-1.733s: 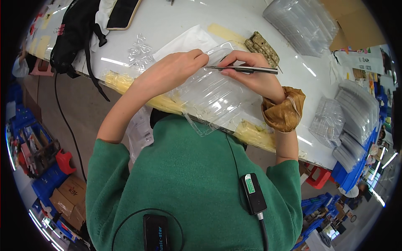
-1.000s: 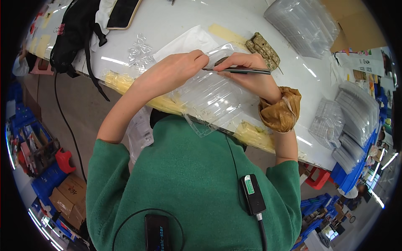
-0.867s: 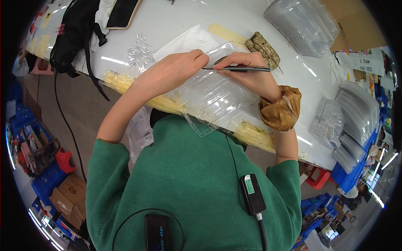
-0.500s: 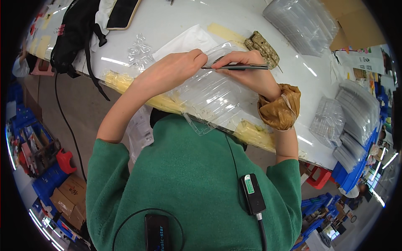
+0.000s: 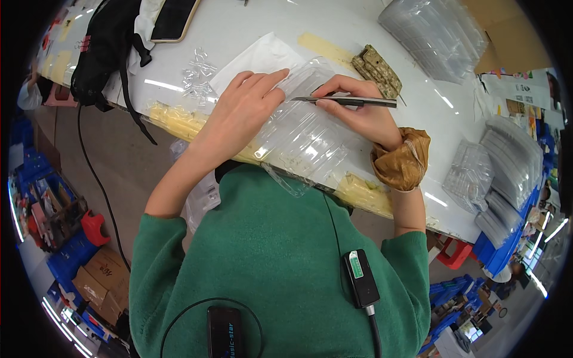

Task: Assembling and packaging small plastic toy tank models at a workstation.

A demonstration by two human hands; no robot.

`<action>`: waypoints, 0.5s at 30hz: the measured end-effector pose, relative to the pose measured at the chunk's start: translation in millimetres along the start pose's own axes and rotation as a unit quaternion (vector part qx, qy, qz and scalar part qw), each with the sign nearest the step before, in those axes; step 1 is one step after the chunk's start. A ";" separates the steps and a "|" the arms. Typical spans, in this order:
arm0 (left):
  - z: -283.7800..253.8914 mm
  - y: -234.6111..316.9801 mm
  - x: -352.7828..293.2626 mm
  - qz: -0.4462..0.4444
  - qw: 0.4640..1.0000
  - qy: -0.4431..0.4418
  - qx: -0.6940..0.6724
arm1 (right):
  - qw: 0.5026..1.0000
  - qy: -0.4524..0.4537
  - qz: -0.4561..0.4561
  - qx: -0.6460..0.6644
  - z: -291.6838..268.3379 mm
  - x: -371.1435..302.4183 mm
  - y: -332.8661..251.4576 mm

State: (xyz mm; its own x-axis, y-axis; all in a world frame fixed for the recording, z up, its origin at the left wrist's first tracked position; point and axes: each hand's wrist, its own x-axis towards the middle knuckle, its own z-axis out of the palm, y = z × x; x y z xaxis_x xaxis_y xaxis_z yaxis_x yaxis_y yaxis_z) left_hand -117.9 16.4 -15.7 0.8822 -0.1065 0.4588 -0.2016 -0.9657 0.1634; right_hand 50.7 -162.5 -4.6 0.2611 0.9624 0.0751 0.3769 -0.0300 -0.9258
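My right hand (image 5: 358, 110) grips a slim silver-and-black cutter knife (image 5: 358, 101), its thin tip pointing left. Beside that tip is my left hand (image 5: 248, 107), back upward, fingers loosely apart and nothing visible in them. Beneath both hands a clear plastic blister tray (image 5: 307, 140) lies at the table's near edge, one end overhanging toward my body. A white sheet (image 5: 256, 59) lies partly behind my left hand. Just beyond my right hand sits a tan camouflage model tank (image 5: 379, 70). Small clear plastic pieces (image 5: 198, 71) are scattered left of the sheet.
Stacked clear trays (image 5: 433, 39) stand at the far right, with more nested trays (image 5: 507, 155) at the right edge. A phone (image 5: 175, 19) and a black bag (image 5: 107, 53) with straps occupy the far left. Yellow tape (image 5: 170, 116) covers the table's front edge.
My left hand has moved away from the knife tip to the left, and its fingers have loosened from a pinch. The knife and my right hand have shifted slightly right.
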 end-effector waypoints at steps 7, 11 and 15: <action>-9.4 23.1 -11.2 -0.241 0.956 -0.090 -0.140 | 0.983 0.132 0.012 0.123 12.5 -7.2 -31.0; -13.6 20.3 -1.5 -0.359 0.884 -0.055 -0.294 | 0.942 0.319 -0.057 0.086 12.1 -26.4 -50.3; -5.8 20.7 15.8 -0.368 0.773 0.110 -0.506 | 0.859 0.499 -0.087 0.080 -5.3 -35.5 -46.1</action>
State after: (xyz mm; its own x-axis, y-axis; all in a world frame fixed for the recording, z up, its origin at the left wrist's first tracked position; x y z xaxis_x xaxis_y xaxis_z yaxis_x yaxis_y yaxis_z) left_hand -110.5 -3.9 -0.1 0.8454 0.5329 0.0365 -0.0080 -0.0556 0.9984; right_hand 28.8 -196.7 37.3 0.8749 0.2364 0.4227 0.3803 0.2050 -0.9019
